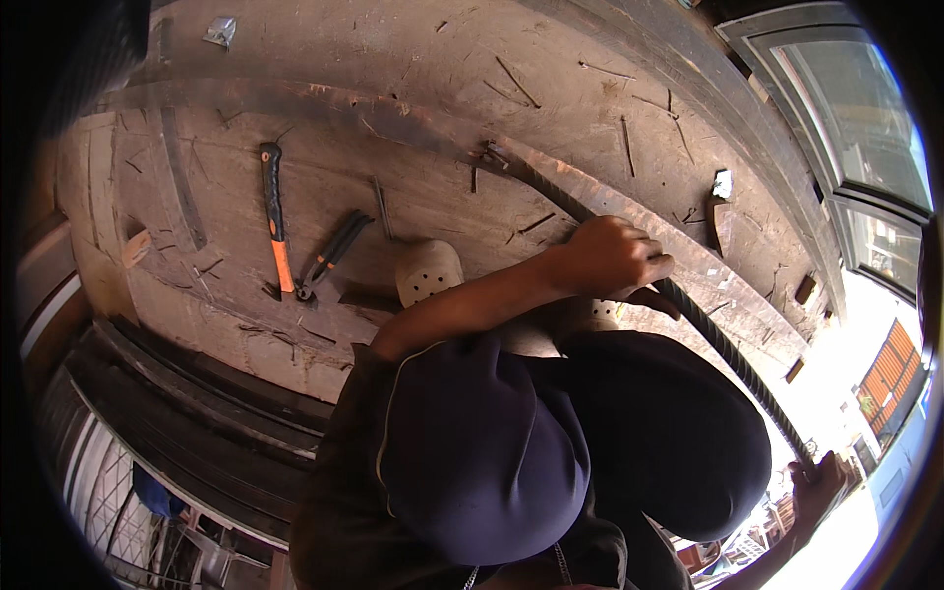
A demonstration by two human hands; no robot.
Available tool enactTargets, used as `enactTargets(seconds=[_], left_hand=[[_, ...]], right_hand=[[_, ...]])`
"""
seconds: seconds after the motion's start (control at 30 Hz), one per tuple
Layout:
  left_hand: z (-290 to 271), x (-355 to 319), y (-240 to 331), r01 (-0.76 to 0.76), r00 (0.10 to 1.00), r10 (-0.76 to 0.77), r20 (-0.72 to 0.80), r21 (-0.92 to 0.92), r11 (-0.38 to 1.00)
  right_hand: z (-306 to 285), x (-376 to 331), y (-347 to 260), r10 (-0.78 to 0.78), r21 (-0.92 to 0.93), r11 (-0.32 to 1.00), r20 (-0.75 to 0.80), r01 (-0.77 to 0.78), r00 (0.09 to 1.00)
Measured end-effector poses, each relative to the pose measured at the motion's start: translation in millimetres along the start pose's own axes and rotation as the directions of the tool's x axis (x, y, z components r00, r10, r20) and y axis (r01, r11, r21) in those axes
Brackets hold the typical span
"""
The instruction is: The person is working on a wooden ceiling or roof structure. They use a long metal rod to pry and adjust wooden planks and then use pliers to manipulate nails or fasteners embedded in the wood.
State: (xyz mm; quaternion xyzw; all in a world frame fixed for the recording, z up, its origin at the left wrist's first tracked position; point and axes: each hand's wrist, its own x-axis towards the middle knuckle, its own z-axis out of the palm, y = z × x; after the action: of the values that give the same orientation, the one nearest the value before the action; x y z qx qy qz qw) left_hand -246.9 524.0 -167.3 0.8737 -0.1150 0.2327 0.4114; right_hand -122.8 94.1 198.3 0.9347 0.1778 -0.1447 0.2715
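1. Gripping a long ribbed steel bar (733,359), the person's left hand (612,259) was curled around the upper stretch of the rod, fingers wrapped tight and knuckles up.
2. The right hand (818,482), at the lower right rim of the view, was closed around the bar's near end, its fingers pressed together on the metal.
3. The bar ran in a bent line from a nail-studded point (489,154) on the wooden work platform (413,69), under the left hand, and down to the right hand, lying along a curved timber strip (678,251) fixed to the boards.
4. A hammer with an orange and black handle (276,216) lay on the platform well to the left of the hands, its head toward the person.
5. Just beside the hammer lay a pair of long-handled dark pincers (332,254), the jaws close to the hammer's head.
6. Loose nails and short metal scraps (518,83) were scattered over the boards.
7. A pale perforated clog (429,272) showed on the platform beneath the left forearm, near the person's dark-clothed knees (678,433).
8. A small block of wood (137,248) sat at the platform's left edge, well apart from the bar.
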Motion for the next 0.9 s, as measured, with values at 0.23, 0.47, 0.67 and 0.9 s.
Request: enactTargets(seconds=[0.23, 0.47, 0.67, 0.9], left_hand=[[12.7, 13.5, -1.5, -0.015, 1.0, 0.014, 0.018, 0.061, 0.998], [14.6, 9.4, -1.9, 0.045, 0.994, -0.049, 0.101, 0.047, 0.998], [-0.5, 7.8, 4.5, 0.044, 0.995, -0.036, 0.088, -0.09, 0.995], [-22.3, 13.4, 8.4, 0.079, 0.986, -0.095, -0.136, -0.12, 0.99]], right_hand=[[88.9, 43.9, 27.8, -0.098, 0.177, 0.973, -0.27, 0.149, 0.958], [82.2, 73.1, -26.3, -0.227, 0.213, 0.945, -0.115, 0.248, 0.967], [20.2, 6.4, -23.4, 0.129, 0.33, 0.942, -0.159, -0.07, 0.979], [-85.8, -10.8, -6.2, 0.023, 0.009, 1.0, -0.183, -0.022, 0.983]])
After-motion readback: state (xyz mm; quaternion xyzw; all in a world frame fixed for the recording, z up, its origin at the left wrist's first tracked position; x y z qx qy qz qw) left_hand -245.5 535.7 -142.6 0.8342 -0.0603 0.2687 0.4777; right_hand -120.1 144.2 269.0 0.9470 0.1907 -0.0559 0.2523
